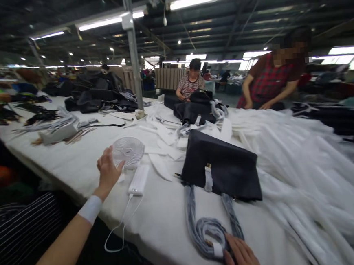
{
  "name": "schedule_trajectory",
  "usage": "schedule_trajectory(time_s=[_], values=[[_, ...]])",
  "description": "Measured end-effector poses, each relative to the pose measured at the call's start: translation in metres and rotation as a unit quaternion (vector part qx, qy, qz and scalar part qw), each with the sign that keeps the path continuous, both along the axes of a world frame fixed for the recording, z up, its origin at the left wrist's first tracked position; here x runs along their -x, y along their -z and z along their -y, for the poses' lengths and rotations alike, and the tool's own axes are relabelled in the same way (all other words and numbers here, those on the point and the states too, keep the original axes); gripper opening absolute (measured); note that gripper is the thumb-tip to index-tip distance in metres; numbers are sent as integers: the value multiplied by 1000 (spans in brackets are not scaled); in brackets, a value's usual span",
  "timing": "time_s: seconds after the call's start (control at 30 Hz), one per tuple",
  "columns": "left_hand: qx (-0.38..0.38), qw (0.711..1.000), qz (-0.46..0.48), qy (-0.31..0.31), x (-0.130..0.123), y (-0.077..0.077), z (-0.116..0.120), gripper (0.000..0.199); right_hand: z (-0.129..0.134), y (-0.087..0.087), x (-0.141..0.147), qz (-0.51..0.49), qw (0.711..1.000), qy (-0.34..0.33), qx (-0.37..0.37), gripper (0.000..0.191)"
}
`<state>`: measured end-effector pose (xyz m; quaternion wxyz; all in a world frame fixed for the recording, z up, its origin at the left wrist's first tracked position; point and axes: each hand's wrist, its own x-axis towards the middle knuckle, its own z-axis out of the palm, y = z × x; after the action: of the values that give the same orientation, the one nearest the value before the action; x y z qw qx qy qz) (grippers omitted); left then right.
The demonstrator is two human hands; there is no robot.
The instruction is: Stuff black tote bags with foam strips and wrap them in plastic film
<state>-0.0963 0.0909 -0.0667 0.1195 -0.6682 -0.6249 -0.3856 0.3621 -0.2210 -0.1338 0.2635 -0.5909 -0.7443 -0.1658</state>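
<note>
My left hand is at the left edge of a small round white fan, its fingers and thumb apart. Just right of it lies a white power bank with a white cable. A black bag rests on the white-covered table, its wrapped strap coiled toward me. At the lower right, my right hand touches the coiled strap near a white wrap. Its fingers are bent and partly overlap the strap; whether they grip it is unclear.
Clear plastic sheeting covers the right side. Black bags and paper scraps lie farther back, near a metal post. A person in a checked apron and one in a striped shirt stand across the table.
</note>
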Motion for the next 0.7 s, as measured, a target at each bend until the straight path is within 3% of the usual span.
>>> schedule_trajectory(time_s=[0.07, 0.17, 0.23, 0.33, 0.4, 0.5, 0.63, 0.7], values=[[-8, 997, 41, 59, -25, 0, 22, 76, 3, -7, 7, 5, 1000, 28, -4, 46], [70, 968, 69, 232, -81, 5, 73, 58, 6, -15, 17, -14, 999, 46, 21, 44], [152, 915, 55, 370, -127, 12, 114, 57, 8, -18, 20, -25, 998, 54, 37, 42], [250, 806, -42, 536, -192, 16, 167, 92, 12, -20, 21, -34, 997, 57, 38, 44], [291, 761, -102, 571, -225, 12, 188, 106, 14, -21, 22, -41, 997, 57, 33, 47], [340, 750, -146, 548, -254, 1, 196, 106, 17, -23, 23, -57, 996, 74, 15, 50], [365, 734, -172, 547, -258, -6, 189, 91, 25, -23, 21, -110, 984, 133, -34, 45], [362, 724, -174, 560, -253, -4, 183, 92, 30, -21, 17, -151, 975, 155, -47, 42]])
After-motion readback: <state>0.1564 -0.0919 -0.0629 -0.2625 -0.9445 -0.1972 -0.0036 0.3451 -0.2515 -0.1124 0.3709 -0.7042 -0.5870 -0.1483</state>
